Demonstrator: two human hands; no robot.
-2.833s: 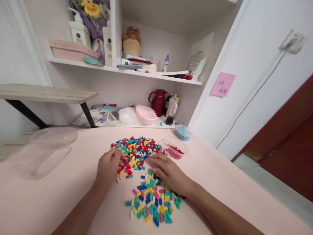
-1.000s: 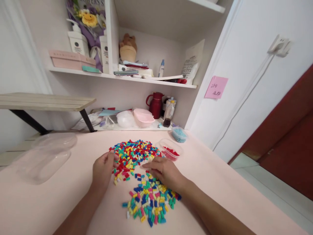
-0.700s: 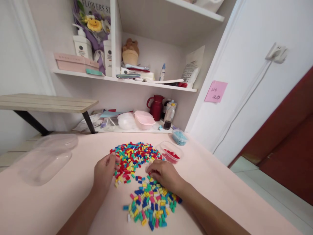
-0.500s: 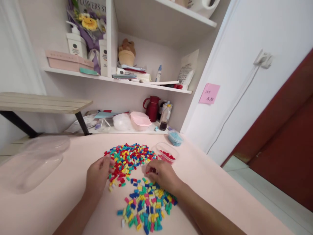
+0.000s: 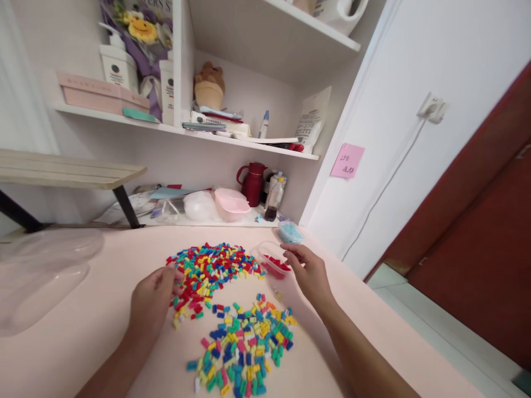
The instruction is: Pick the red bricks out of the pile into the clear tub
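Note:
My right hand (image 5: 309,273) is at the right side of a small clear tub (image 5: 271,272) that holds red building bricks (image 5: 277,262). Its thumb and fingers are apart, with nothing visible between them. My left hand (image 5: 154,293) rests at the left edge of a large mixed-colour pile of small building bricks (image 5: 213,265). Its fingers are curled in, and whatever they may hold is hidden. Closer to me lies a second, looser spread of bricks (image 5: 249,342) in blue, green, yellow, pink and white.
A tub of light blue pieces (image 5: 290,232) stands behind the red one. Clear empty plastic containers (image 5: 50,298) lie at the left, near a wooden riser (image 5: 70,170). Along the back are a pink bowl (image 5: 232,204), a red jug (image 5: 253,185) and a bottle (image 5: 274,202).
My right hand has moved from between the two brick piles, up and right to the tub of red bricks, and its fingers have parted. The left hand stays by the pile; the view has shifted slightly.

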